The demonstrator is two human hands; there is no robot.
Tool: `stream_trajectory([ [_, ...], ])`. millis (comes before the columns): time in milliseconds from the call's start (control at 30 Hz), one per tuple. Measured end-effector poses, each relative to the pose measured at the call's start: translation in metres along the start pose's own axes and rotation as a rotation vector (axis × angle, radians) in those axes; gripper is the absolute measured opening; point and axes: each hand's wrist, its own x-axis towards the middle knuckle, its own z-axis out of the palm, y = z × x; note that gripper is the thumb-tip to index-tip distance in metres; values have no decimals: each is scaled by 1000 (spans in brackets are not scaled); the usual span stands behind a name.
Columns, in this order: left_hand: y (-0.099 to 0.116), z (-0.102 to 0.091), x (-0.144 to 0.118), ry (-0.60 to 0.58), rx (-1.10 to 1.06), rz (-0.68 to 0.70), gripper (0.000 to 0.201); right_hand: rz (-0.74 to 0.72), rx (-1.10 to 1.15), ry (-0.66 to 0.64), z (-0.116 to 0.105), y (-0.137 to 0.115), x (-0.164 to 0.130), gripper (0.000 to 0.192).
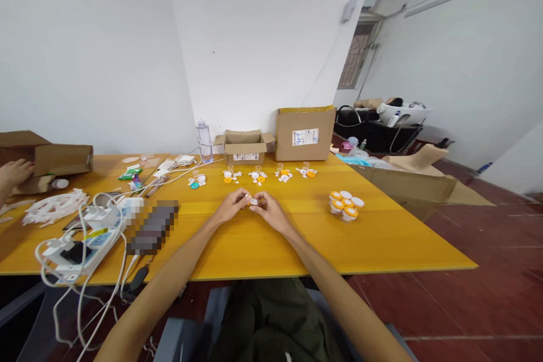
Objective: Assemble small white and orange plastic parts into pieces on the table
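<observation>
My left hand [233, 205] and my right hand [268, 209] meet above the middle of the table, fingers pinched. Between their fingertips is a small white-and-clear plastic piece [254, 202] with a bit of orange by the left fingers; its exact kind is too small to make out. Beyond my hands lie several little groups of loose parts: a group with a teal disc [195, 185], and groups with orange rings [228, 180], white pieces and clear cups [258, 169]. To the right, a cluster of small clear containers [345, 205] with orange and white tops stands together.
An open small carton [245, 156] and a taller box [304, 144] stand at the back, beside a clear bottle [204, 141]. Left are a power strip [91, 249] with tangled cables, a dark phone-like slab [153, 228], and another person's hand [17, 172] at an open box [63, 158].
</observation>
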Motion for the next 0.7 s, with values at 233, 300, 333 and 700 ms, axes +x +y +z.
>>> stream_trajectory([
  [233,3,0,0,23,13,1,40,-26,-15,2,1,-1,-1,30],
  [300,4,0,0,18,7,3,40,-26,-1,-1,0,-2,-1,29],
  [333,4,0,0,13,2,2,40,-23,9,4,0,-2,-1,28],
  [700,1,1,0,18,-8,-7,41,-1,-19,5,0,-6,-1,29],
])
